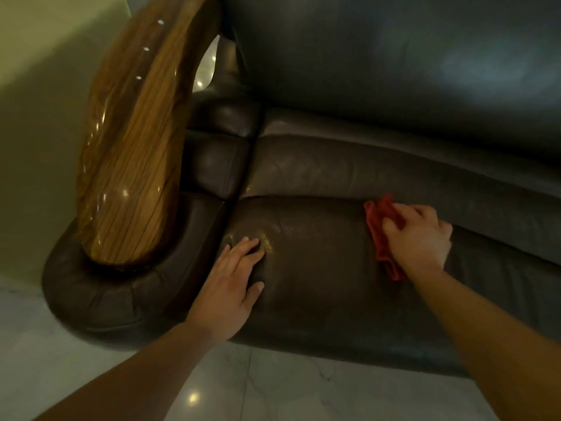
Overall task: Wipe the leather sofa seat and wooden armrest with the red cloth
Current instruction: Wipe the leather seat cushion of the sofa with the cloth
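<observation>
You are in the seat-wiping step: your right hand presses the bunched red cloth flat against the leather sofa seat, toward its right part, fingers closed over the cloth. Your left hand lies open and empty, fingers spread, on the near left of the seat beside the wooden armrest. Next, I judge, you should sweep the cloth leftward across the cushion, then lift your left hand clear and carry the cloth up onto the armrest. The cloth looks crumpled and folded, edges poking out left of your fingers; the leather is dark brown and creased.
</observation>
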